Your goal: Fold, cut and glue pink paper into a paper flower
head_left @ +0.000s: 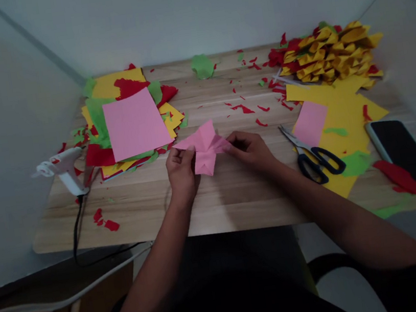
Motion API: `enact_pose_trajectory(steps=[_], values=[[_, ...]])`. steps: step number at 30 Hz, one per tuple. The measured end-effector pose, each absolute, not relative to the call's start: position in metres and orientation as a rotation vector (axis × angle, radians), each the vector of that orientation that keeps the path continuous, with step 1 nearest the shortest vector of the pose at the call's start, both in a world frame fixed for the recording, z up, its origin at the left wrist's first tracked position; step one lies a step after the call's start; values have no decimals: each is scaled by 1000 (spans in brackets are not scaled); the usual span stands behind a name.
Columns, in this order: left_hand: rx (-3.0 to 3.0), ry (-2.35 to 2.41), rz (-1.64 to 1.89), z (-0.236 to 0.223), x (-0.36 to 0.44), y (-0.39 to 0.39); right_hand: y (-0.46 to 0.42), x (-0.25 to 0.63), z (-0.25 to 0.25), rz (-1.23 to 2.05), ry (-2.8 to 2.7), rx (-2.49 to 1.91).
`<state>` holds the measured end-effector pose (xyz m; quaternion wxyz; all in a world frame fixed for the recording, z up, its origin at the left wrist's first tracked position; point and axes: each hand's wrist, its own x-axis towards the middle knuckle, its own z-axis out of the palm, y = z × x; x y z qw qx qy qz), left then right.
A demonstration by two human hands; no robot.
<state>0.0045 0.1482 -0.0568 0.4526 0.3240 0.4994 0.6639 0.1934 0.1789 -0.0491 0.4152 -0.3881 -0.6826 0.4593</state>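
A pink paper piece (206, 146), creased and folded into a four-pointed shape, is held between both hands just above the middle of the table. My left hand (181, 172) is closed on its left side, the thumb lying on top near the centre. At the right point, my right hand (249, 150) pinches the paper between thumb and fingers. Left of it lies a flat pink sheet (136, 125) on a pile of coloured paper. To the right of my right hand rest scissors (308, 154) with dark handles, blades slightly apart, beside a smaller pink piece (310, 122).
A white glue gun (65, 171) with a black cord stands at the left edge. Folded yellow paper pieces (333, 53) are heaped at the back right. A phone (404, 151) lies near the right edge, partly under a red scrap (405, 179). Yellow sheets (344, 106) and scraps are scattered around.
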Motion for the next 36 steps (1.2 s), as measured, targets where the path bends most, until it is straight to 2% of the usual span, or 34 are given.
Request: enact_pose_trajectory(steps=[13, 19, 27, 32, 36], values=[[1115, 1116, 1364, -55, 10, 140, 179, 193, -47, 1053, -1748, -947], [1452, 1082, 1294, -52, 8, 135, 184, 194, -45, 988, -1683, -932], [1453, 889, 975, -42, 4, 134, 184, 200, -47, 1459, -1371, -883], [1287, 777, 983, -43, 5, 133, 178, 198, -41, 1726, -1214, -792], [1167, 733, 944, -46, 5, 135, 175, 199, -40, 1766, -1277, -759]])
